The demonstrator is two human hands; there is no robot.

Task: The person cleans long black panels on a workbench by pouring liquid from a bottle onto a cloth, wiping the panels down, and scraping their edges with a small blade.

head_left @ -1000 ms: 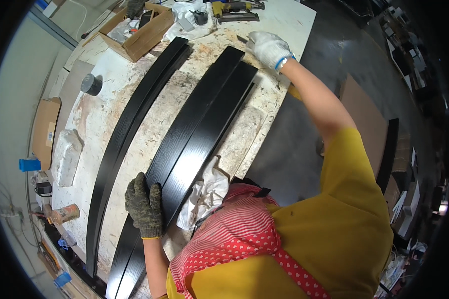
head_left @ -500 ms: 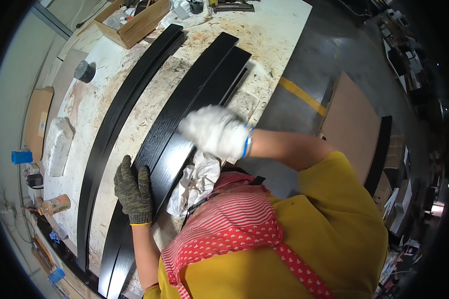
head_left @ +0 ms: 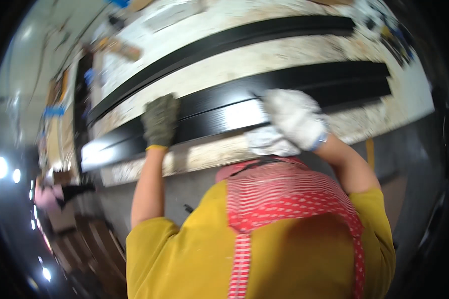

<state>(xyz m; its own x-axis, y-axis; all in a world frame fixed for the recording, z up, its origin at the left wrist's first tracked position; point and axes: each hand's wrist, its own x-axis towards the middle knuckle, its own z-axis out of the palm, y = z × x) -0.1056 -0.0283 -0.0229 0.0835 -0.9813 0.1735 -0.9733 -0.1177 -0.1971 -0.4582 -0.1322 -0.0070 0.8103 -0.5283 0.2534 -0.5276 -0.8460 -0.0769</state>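
Two long black boards (head_left: 209,128) with a wood-grain sheen lie side by side along the near part of the worktable. My left hand (head_left: 159,122), in a dark green knit glove, lies flat across them toward their left part, its fingertips at the far edge. Over the right half of the boards is my right hand (head_left: 297,117) in a white glove, fingers curled. A thin dark tip shows at its fingers, but what they hold is hidden. A crumpled white cloth (head_left: 269,142) lies below that hand at the near table edge.
Another long black strip (head_left: 224,42) lies farther back on the stained white worktable (head_left: 409,102). A bottle (head_left: 124,50) stands at the far left, and several tools (head_left: 396,47) lie at the far right. A person in pink (head_left: 49,197) is off to the left.
My view has swung round, so the boards now run across it. My right hand stays over the boards, now farther from my left hand, which keeps its place on them.
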